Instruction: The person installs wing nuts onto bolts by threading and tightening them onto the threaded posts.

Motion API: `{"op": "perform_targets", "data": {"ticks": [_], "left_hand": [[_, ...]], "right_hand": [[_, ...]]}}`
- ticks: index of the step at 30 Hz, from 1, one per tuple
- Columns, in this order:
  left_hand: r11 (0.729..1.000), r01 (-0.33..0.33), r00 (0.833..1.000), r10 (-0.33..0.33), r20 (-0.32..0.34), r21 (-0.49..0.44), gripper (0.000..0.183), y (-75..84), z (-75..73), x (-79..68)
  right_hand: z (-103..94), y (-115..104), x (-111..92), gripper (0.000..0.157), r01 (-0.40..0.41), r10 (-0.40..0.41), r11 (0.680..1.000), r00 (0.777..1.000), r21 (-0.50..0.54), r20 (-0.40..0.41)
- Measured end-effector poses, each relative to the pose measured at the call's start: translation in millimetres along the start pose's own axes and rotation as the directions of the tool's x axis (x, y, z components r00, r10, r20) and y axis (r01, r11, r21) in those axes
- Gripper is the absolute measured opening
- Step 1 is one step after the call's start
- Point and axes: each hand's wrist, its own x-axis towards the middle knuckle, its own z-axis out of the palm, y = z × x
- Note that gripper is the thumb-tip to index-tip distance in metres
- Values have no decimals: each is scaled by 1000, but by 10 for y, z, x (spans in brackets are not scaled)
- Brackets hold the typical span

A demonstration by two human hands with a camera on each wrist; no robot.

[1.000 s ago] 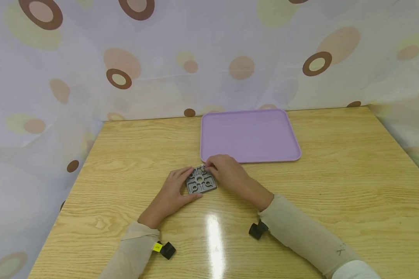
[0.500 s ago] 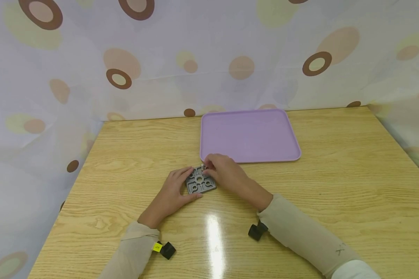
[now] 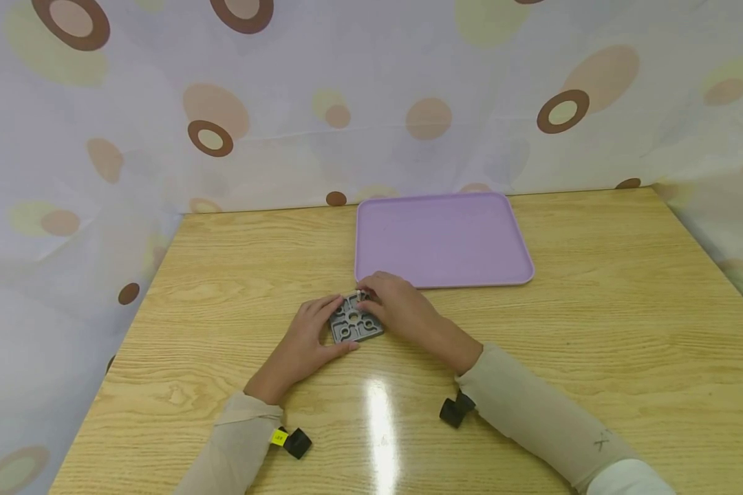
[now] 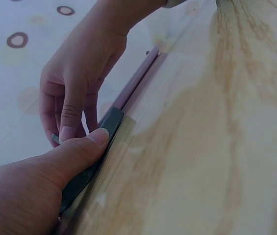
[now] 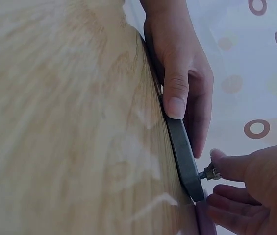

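A square grey metal plate [image 3: 357, 328] with a centre hole and round holes near its corners lies flat on the wooden table. My left hand [image 3: 305, 342] grips its left side, thumb along the near edge and fingers at the far edge. At the plate's far right corner stands a small metal bolt [image 5: 210, 172], its threaded shank showing just above the surface in the right wrist view. Thumb and fingertips of my right hand [image 3: 402, 308] pinch the bolt's head. Those fingers partly hide the bolt in the head view.
A shallow purple tray [image 3: 442, 240] lies just beyond the right hand, its near rim close to the fingers. Behind the table [image 3: 594, 309] and along its sides hangs a white cloth [image 3: 371, 82] with coloured circles.
The right hand's thumb and fingertips have shifted slightly left around the bolt at the plate's corner. The left hand and the plate have stayed in place.
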Motion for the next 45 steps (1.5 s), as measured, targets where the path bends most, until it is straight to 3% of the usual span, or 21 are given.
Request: {"op": "perform_targets", "data": {"ticks": [16,24,38,45], "left_hand": [[1000,-2,1000,2,-5,-4,83,-5,2,3],[1000,0,1000,-1,-8,-3,84,-27,17,9],[1000,-12,1000,12,-10,0,84,-18,16,11],[1000,-8,1000,8,-7,-5,83,-7,8,12]], "right_hand": [[-10,-9,1,18,-29,27,999,999,-32,-45],[-20,0,-6,9,-3,0,999,996,-34,-86],[-54,-44,-19,8,-56,55,997,998,-45,-23],[-59,-43,-22,5,-30,30,1000,999,1,-12]]}}
